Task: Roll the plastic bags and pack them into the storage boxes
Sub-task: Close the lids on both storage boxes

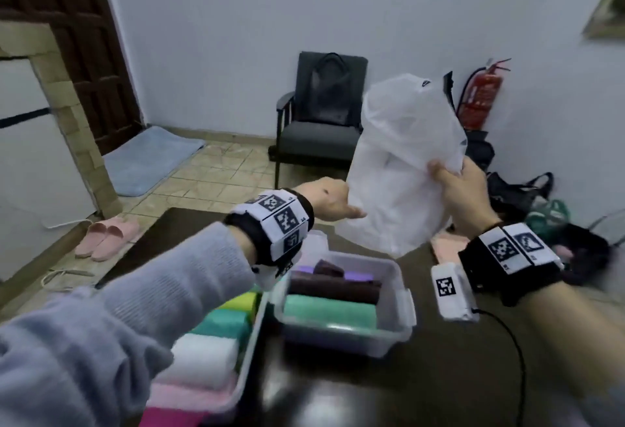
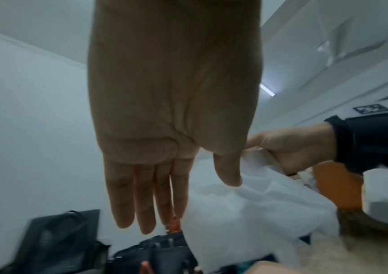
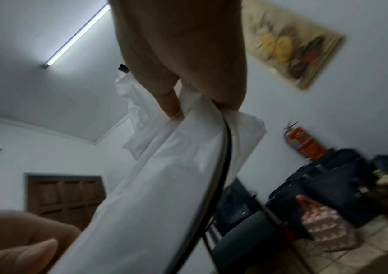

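Observation:
A white plastic bag (image 1: 402, 162) hangs in the air above the dark table. My right hand (image 1: 463, 186) pinches its right edge between thumb and fingers (image 3: 169, 103); the bag (image 3: 165, 176) trails down from there. At the bag's lower left is my left hand (image 1: 333, 201), its fingers (image 2: 141, 194) straight and its thumb against the bag (image 2: 247, 209). Below, a clear storage box (image 1: 338, 338) holds green, brown and purple rolled bags. A second box (image 1: 248, 355) at the left holds yellow, green, white and pink rolls.
A pink folded item (image 1: 446, 247) lies on the table (image 1: 338, 392) under the bag. A black cable (image 1: 507, 342) runs from my right wrist. Beyond the table stand a dark chair (image 1: 321, 142), a fire extinguisher (image 1: 478, 98) and several bags on the floor.

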